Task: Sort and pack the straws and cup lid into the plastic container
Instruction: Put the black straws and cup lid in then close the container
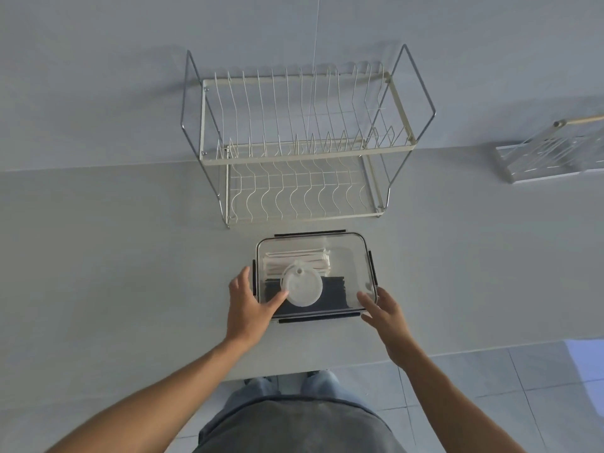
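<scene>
A clear plastic container (354,256) with black clips sits on the pale counter in front of me, its transparent cover on top. Inside lie white straws (294,258) along the far side, black straws (333,291) along the near side, and a round translucent cup lid (302,287) on top of them. My left hand (248,299) rests flat on the container's near left corner, thumb stretched over the cover. My right hand (380,308) touches the near right corner with straight fingers.
A two-tier wire dish rack (300,152) stands just behind the container against the wall. A smaller wire holder (549,155) with a wooden handle sits at the far right. The counter's front edge runs just below my hands, with tiled floor beyond.
</scene>
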